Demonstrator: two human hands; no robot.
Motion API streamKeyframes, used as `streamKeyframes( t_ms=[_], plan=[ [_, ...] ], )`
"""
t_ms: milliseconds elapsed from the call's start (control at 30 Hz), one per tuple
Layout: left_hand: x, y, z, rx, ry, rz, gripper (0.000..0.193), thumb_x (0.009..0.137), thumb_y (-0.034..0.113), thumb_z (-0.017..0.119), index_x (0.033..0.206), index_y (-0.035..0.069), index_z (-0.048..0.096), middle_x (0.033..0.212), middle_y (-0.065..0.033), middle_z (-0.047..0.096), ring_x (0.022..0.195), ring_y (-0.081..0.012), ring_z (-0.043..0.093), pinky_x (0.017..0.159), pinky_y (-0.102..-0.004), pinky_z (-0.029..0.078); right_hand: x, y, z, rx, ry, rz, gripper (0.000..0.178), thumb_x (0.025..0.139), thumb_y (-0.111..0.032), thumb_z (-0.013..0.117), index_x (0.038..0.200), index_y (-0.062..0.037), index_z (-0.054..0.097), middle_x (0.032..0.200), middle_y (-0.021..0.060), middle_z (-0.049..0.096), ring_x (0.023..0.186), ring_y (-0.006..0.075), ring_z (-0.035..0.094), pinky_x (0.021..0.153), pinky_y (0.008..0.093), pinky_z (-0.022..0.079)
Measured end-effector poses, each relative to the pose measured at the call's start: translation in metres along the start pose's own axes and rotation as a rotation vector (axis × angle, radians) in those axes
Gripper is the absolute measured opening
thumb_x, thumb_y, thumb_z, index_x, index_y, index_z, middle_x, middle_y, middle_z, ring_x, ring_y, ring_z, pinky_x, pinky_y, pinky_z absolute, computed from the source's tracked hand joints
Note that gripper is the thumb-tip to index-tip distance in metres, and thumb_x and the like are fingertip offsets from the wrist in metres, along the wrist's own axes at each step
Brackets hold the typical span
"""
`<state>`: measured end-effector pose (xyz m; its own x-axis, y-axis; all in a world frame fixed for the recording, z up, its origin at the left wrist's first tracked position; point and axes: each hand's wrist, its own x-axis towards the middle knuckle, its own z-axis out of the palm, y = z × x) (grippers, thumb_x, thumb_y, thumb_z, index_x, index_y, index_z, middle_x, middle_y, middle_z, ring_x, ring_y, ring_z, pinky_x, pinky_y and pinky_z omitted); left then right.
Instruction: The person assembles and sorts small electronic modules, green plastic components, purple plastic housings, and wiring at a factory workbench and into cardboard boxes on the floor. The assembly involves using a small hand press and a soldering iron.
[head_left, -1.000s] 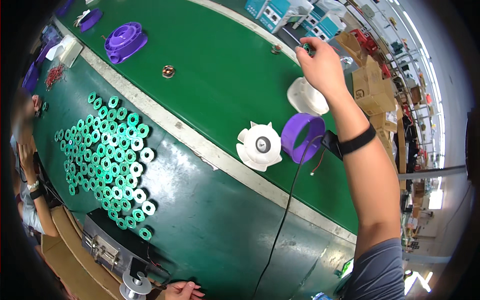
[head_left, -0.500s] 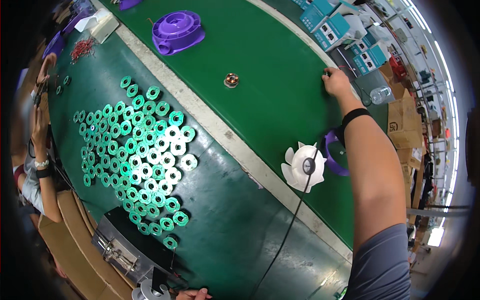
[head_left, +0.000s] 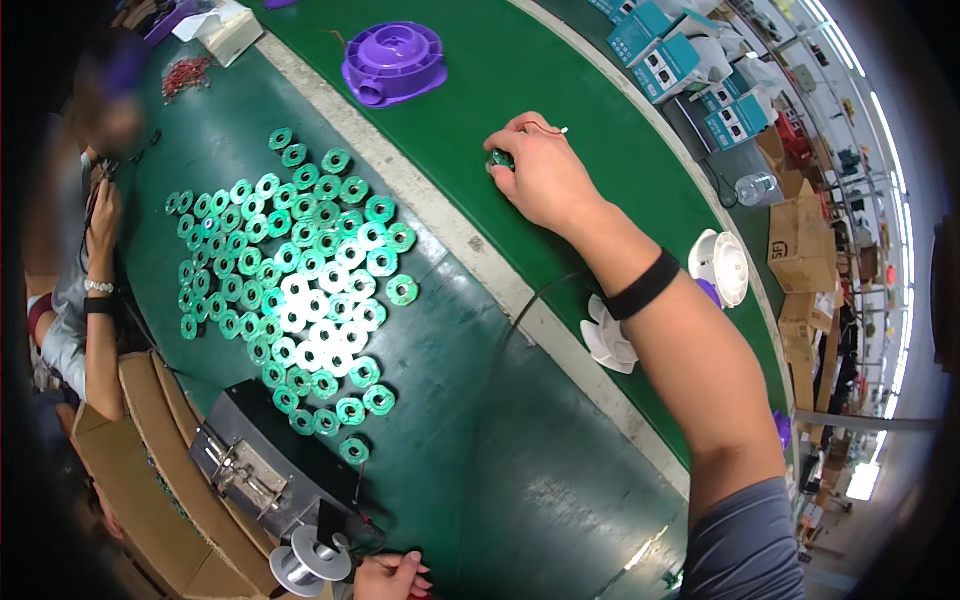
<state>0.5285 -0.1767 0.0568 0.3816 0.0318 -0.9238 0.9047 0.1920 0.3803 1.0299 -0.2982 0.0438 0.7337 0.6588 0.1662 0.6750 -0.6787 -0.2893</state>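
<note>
My right hand (head_left: 548,178) reaches over the green conveyor belt (head_left: 460,90), its fingers closed round a small green round coil part (head_left: 501,159). A thin dark red wire (head_left: 545,128) with a white end sticks out beside the knuckles. The palm hides most of the part. At the lower edge, my left hand (head_left: 393,577) shows only its bent fingers, pressed together beside a silver wire spool (head_left: 310,560); what they hold, if anything, is hidden. Many green ring-shaped coil parts (head_left: 320,305) lie spread on the dark table left of the belt.
A purple housing (head_left: 395,62) stands on the belt's far part. White fan blades (head_left: 607,340) and a white round part (head_left: 720,265) lie near my right forearm. A black box-like device (head_left: 275,470) and cardboard box (head_left: 130,450) are lower left. A co-worker's hand (head_left: 104,222) is far left.
My right hand has moved left across the belt from its right edge to where the copper coil part lay, and closed on it. The view has shifted. My left hand stays near the spool.
</note>
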Motion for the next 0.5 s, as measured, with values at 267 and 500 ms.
streamKeyframes(
  t_ms=[267,500],
  plan=[
    [-0.002,-0.013,-0.009,0.014,-0.005,0.0,0.036,0.099,0.031,0.061,0.085,-0.001,0.071,0.067,-0.0105,0.07,0.057,-0.016,0.067,0.054,-0.0288,0.052,-0.002,-0.013,0.025,-0.101,0.029,0.158,0.036,0.077,-0.008,0.064,0.112,-0.0101,0.071,0.119,0.0219,0.06,0.108,0.0392,0.061,0.097,0.0458,0.051],
    [0.015,-0.05,-0.021,0.003,-0.224,0.171,0.029,0.096,0.028,0.066,0.091,0.0,0.071,0.074,-0.0053,0.072,0.061,-0.0113,0.069,0.055,-0.0238,0.056,0.0,-0.037,0.009,-0.262,-0.079,0.239,0.028,0.07,-0.006,0.069,0.098,-0.0059,0.074,0.109,0.0196,0.063,0.107,0.037,0.06,0.097,0.0419,0.05]
  ],
)
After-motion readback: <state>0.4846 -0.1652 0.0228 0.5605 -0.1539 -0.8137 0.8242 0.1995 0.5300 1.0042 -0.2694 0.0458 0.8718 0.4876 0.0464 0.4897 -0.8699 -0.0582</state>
